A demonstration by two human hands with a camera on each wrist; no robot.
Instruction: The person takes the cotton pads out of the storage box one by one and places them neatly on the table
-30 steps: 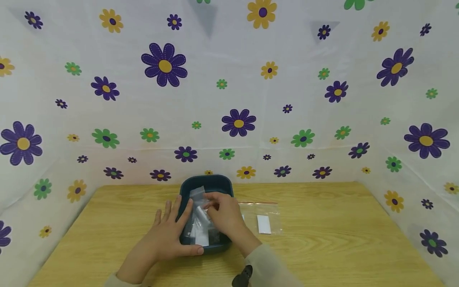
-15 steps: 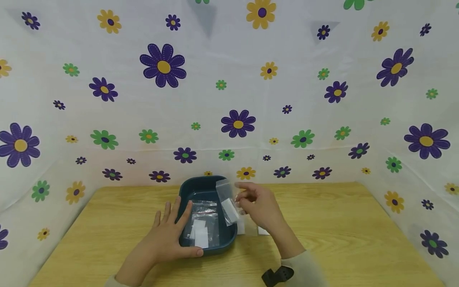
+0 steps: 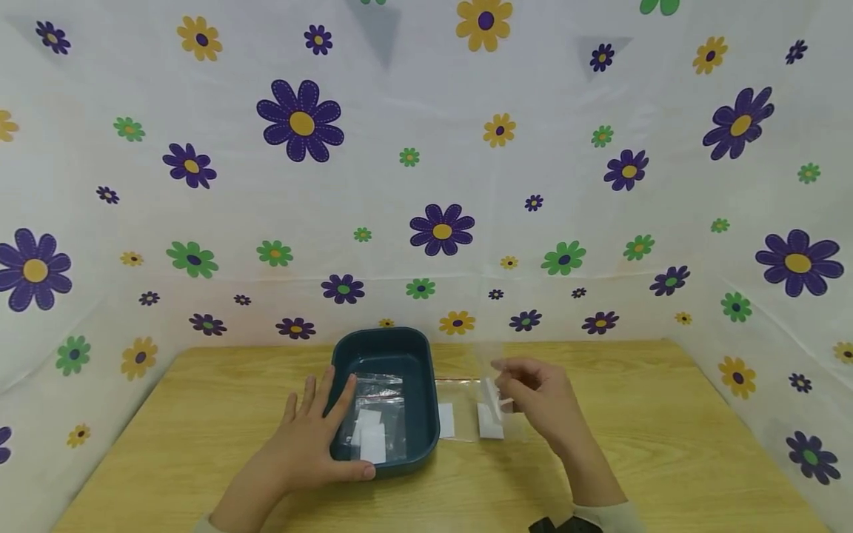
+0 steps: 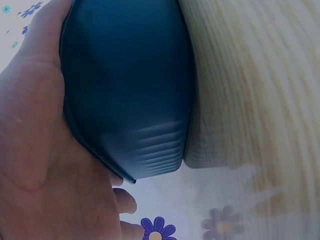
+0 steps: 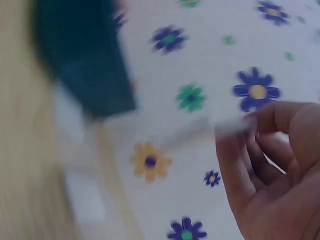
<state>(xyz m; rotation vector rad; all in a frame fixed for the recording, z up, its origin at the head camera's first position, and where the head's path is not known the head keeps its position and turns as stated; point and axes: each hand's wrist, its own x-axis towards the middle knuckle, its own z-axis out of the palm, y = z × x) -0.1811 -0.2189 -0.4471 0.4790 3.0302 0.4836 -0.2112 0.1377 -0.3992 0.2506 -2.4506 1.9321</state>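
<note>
A dark teal tray (image 3: 383, 334) sits on the wooden table (image 3: 220, 400) and holds clear zip bags with white cards (image 3: 373, 437). My left hand (image 3: 313, 437) rests flat against the tray's left side, fingers straight and thumb along the front rim. In the left wrist view my palm (image 4: 35, 150) presses the tray's outer wall (image 4: 130, 90). To the right of the tray, my right hand (image 3: 533, 392) pinches a small clear bag with a white card (image 3: 494, 391) just above the table. The right wrist view is blurred and shows curled fingers (image 5: 270, 165).
Clear bags with white cards (image 3: 446, 420) lie flat on the table right of the tray, beneath the held bag. Flower-print sheets (image 3: 440, 222) wall in the back and both sides. A dark strap shows at my right wrist (image 3: 566, 524).
My right hand lifted a clear bag out of the tray and carried it right, over the bags on the table. My left hand stayed against the tray.
</note>
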